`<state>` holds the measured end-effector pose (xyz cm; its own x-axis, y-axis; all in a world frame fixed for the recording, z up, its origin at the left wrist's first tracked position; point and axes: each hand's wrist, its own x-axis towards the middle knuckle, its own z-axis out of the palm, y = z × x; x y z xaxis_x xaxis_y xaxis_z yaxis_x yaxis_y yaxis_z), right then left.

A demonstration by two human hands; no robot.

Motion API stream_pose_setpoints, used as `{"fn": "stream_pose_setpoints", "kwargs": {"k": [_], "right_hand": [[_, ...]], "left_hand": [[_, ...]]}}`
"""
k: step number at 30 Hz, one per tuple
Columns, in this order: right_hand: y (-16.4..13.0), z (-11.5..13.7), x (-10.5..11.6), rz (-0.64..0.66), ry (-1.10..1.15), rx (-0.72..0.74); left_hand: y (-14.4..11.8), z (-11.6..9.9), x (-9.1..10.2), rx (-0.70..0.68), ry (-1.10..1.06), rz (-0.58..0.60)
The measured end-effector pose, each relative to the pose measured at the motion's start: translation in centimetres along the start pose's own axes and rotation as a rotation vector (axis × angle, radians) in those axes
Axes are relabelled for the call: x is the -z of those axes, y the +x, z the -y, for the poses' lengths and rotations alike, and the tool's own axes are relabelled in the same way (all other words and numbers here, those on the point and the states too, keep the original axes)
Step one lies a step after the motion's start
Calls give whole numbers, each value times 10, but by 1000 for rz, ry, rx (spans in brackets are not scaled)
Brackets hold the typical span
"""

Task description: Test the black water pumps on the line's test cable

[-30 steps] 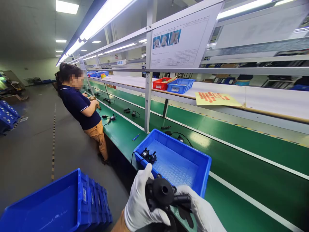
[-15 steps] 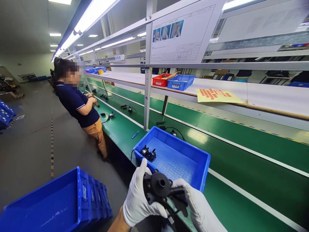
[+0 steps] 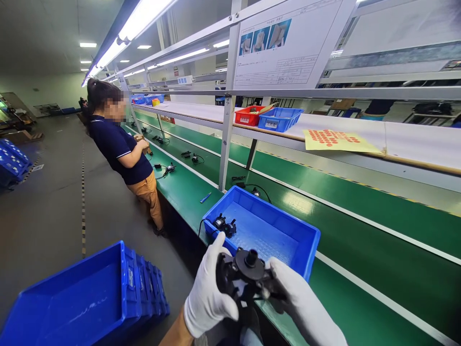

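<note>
A small black pump-like part (image 3: 248, 273) with a round top port is held between both my white-gloved hands near the bottom of the view. My left hand (image 3: 207, 295) grips its left side with the thumb up along it. My right hand (image 3: 300, 307) closes on its right side. Just beyond them a blue plastic bin (image 3: 302, 235) sits on the green bench and holds one more black part with a cable (image 3: 224, 224) in its near left corner.
A green conveyor belt (image 3: 342, 202) runs along behind the bin, with black parts and cables on it. A co-worker in a dark shirt (image 3: 118, 149) stands at the bench to the left. Stacked blue bins (image 3: 93, 298) stand on the floor at lower left. Red and blue trays (image 3: 266, 117) sit on the shelf.
I have turned the black part in my hands so that its round port now points up instead of toward me. The view shifted slightly; the bin has not moved.
</note>
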<state>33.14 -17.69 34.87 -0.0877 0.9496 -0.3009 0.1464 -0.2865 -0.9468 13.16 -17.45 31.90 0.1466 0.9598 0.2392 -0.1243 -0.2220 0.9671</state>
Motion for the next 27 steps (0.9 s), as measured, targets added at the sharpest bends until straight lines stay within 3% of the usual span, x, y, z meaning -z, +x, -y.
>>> {"fn": "stream_pose_setpoints", "kwargs": {"k": [3, 6, 9, 13, 18, 22, 24, 27], "right_hand": [[13, -5, -2, 87, 333, -185], [26, -7, -4, 91, 415, -247], [28, 1, -10, 69, 298, -183], [13, 24, -24, 21, -53, -12], [-12, 41, -33, 176, -150, 190], [-23, 39, -32, 196, -12, 124], [-25, 35, -30, 177, 32, 71], [-22, 28, -25, 86, 32, 32]], "left_hand": [[2, 0, 9, 195, -238, 31], [-2, 2, 15, 305, -294, -35], [-9, -2, 18, 316, -207, -53], [-8, -5, 14, 303, -177, -57], [6, 27, -8, 504, -705, 34], [4, 42, -24, 623, -1205, 131], [3, 37, -27, 607, -1308, 168], [6, 27, -26, 577, -1256, 209]]}}
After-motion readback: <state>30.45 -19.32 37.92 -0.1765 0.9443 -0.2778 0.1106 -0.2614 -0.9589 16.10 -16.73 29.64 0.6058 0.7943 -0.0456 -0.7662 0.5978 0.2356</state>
